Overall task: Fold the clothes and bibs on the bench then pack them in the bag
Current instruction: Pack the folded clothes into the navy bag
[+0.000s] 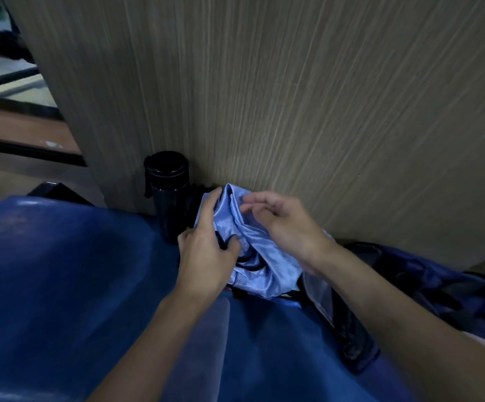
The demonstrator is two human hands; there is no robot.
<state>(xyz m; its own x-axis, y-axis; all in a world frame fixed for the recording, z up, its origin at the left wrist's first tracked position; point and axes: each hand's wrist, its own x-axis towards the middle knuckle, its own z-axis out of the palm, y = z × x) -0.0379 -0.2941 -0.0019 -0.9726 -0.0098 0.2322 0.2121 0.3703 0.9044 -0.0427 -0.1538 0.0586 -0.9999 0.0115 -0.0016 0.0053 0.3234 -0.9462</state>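
The bib (252,242) lies diagonally, upper-left to lower-right.

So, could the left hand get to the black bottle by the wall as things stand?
Probably yes: the black bottle stands just left of the left hand with nothing between, though that hand grips the light blue garment.

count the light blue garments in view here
1: the light blue garment, bunched by the wall; the left hand grips it, the right hand is at its top fold. Others may be hidden beneath it or in the bag.
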